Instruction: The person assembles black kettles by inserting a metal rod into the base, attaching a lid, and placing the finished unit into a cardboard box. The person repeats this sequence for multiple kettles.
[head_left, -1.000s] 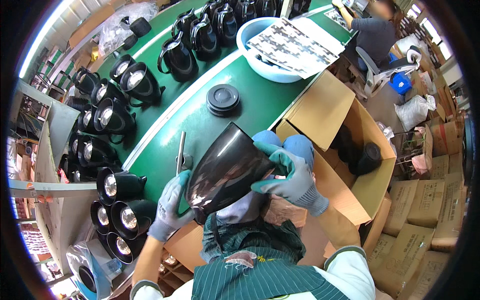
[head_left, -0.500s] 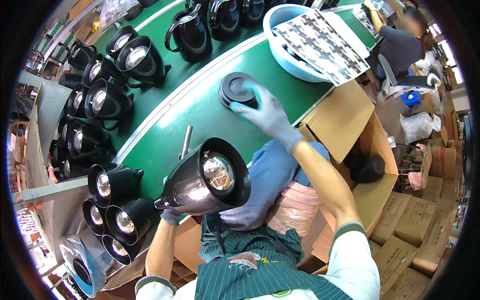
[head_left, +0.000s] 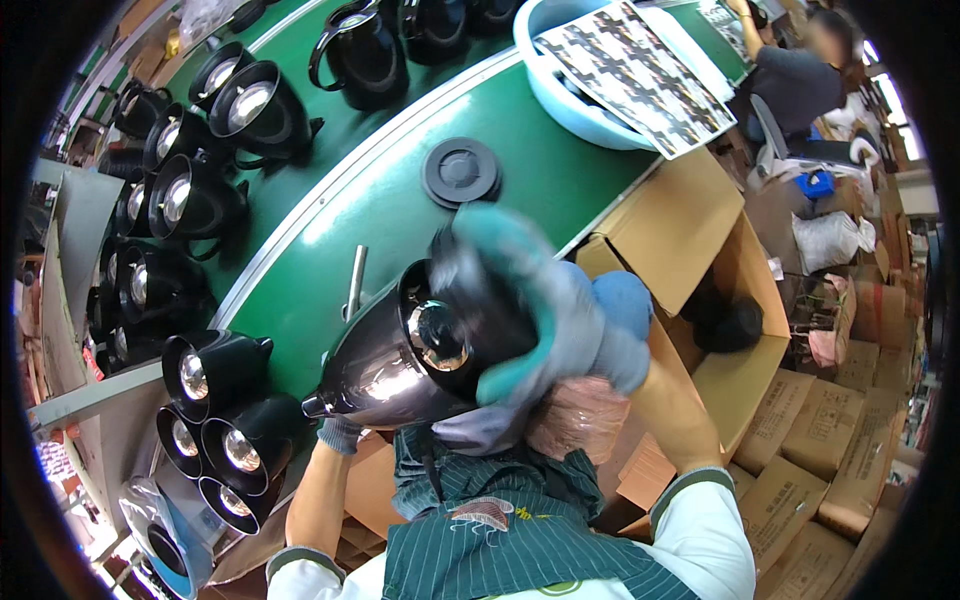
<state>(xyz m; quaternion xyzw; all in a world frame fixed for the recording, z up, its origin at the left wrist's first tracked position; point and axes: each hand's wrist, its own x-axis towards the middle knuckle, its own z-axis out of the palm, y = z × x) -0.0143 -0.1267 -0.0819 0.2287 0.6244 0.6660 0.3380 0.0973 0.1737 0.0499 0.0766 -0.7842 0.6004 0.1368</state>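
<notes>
A glossy black thermos jug body, with a silvery rounded liner inside its wide opening, lies tilted in front of me. My left hand, in a grey glove, holds it from below; most of its fingers are hidden behind the jug. At the opening, my right hand, in a grey and green glove, grips a round black plastic cap. Motion smears this hand and cap, and I cannot tell whether the cap touches the rim. Beyond them a similar black round cap lies flat on the green table.
Several black jug bodies lie and stand on the left and far side. A light blue basin with a patterned sheet stands at the far right. Beside me is an open carton; another person sits beyond.
My right hand has come from the caps on the table to the jug's opening, bringing a black round cap. One cap stays on the table. The left hand still holds the jug.
</notes>
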